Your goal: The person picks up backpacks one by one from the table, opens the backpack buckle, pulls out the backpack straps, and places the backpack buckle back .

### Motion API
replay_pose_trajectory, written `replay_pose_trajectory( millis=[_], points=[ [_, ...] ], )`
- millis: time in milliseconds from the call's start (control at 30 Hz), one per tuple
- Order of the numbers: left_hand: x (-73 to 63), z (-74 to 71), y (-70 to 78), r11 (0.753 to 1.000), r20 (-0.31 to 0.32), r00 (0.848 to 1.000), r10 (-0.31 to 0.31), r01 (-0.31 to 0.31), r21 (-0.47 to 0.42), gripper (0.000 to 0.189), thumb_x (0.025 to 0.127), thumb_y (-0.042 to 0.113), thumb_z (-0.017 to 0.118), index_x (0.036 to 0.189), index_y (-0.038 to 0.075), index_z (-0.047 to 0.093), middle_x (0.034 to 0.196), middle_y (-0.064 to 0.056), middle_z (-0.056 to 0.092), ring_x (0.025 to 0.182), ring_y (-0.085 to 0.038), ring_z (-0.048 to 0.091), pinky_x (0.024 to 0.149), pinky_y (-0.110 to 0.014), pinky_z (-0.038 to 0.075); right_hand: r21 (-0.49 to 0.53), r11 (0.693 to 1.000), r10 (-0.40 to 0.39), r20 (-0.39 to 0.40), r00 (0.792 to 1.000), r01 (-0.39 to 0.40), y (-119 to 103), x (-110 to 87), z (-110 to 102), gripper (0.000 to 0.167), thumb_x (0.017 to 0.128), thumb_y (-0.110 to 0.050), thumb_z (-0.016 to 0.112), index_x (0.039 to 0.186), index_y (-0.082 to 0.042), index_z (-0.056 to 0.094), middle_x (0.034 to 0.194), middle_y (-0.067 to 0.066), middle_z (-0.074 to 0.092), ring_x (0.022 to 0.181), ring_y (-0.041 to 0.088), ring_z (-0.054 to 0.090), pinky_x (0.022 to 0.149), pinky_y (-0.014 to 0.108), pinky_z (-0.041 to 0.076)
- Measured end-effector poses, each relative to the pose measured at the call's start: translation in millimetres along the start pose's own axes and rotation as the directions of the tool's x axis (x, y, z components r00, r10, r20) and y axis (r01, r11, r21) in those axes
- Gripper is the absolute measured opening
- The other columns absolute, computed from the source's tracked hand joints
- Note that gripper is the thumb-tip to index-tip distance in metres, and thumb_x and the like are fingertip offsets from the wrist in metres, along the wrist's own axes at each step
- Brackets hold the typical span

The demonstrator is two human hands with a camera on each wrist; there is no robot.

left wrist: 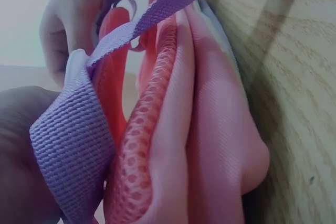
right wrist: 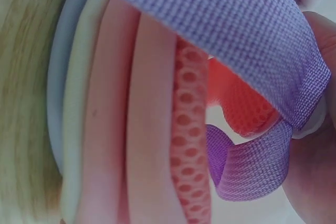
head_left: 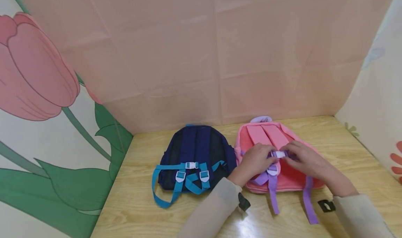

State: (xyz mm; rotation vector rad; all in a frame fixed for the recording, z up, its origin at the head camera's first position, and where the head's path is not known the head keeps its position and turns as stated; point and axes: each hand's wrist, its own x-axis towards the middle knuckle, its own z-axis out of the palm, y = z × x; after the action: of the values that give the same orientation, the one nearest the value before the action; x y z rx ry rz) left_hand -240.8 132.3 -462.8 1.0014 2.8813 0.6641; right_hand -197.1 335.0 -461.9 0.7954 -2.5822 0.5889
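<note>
A white buckle [head_left: 280, 154] is pinched by the left hand [head_left: 257, 158] and right hand [head_left: 304, 159], the pink backpack [head_left: 290, 181] partly hidden beneath, flanked at nine o'clock by a navy backpack [head_left: 196, 145].

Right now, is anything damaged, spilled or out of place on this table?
Nothing looks damaged or spilled. Only some slack looks untidy: a turquoise strap on the navy backpack loops onto the wood-grained table, and two purple strap tails trail past the lower edge of the pink backpack.
</note>
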Motion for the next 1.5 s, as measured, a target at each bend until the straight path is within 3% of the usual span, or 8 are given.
replay_pose_trajectory(
  millis=[367,667,967,1200,1500],
  points=[
    [-3.2,0.6,-1.7,0.997,-0.001,0.999,-0.045,0.045,-0.055,0.03,0.092,0.043,0.074,0.12,0.034,0.071,0.09,0.018,0.057,0.084,0.001,0.046,0.069,-0.014,0.039,0.045,0.999,0.012,-0.007,1.0,-0.012,3.2,-3.6,1.7,0.037,0.075,-0.001,0.086,0.106,-0.012,0.069,0.094,-0.008,0.059,0.079,0.003,0.051,0.065,0.022,0.049],
    [-3.9,-1.6,-1.0,0.999,0.008,0.999,-0.03,0.031,-0.03,0.025,0.093,0.042,0.072,0.116,0.031,0.07,0.084,0.018,0.054,0.081,0.001,0.045,0.066,-0.014,0.038,0.077,0.996,-0.038,-0.036,0.999,0.041,7.7,-2.3,5.2,0.037,0.073,0.003,0.084,0.103,-0.013,0.068,0.093,-0.008,0.061,0.076,0.002,0.052,0.064,0.018,0.048],
    [-3.9,1.0,-3.4,1.0,-0.012,1.0,0.004,-0.004,-0.011,0.022,0.095,0.04,0.071,0.113,0.029,0.071,0.082,0.017,0.054,0.079,0.0,0.044,0.065,-0.013,0.037,0.08,0.997,-0.019,-0.022,1.0,0.021,8.4,-1.3,8.1,0.035,0.075,0.002,0.083,0.101,-0.015,0.068,0.091,-0.01,0.06,0.076,0.002,0.052,0.063,0.02,0.05],
    [-5.1,0.2,-3.5,0.999,0.009,1.0,-0.026,0.026,-0.03,0.022,0.094,0.04,0.071,0.114,0.03,0.07,0.083,0.017,0.054,0.079,0.001,0.045,0.066,-0.014,0.038,0.063,0.998,-0.005,-0.057,0.998,0.009,10.8,-2.8,8.7,0.034,0.072,0.005,0.08,0.097,-0.015,0.067,0.086,-0.012,0.055,0.074,0.0,0.048,0.062,0.014,0.042],
    [-6.3,-0.5,-4.8,0.999,0.032,0.999,-0.035,0.036,-0.033,0.024,0.094,0.039,0.072,0.116,0.03,0.068,0.083,0.016,0.053,0.08,0.0,0.045,0.066,-0.014,0.039,0.078,0.997,-0.011,-0.067,0.998,0.017,10.6,-5.1,7.2,0.036,0.071,0.008,0.08,0.098,-0.011,0.068,0.088,-0.009,0.057,0.074,0.001,0.049,0.063,0.013,0.041]
  ],
)
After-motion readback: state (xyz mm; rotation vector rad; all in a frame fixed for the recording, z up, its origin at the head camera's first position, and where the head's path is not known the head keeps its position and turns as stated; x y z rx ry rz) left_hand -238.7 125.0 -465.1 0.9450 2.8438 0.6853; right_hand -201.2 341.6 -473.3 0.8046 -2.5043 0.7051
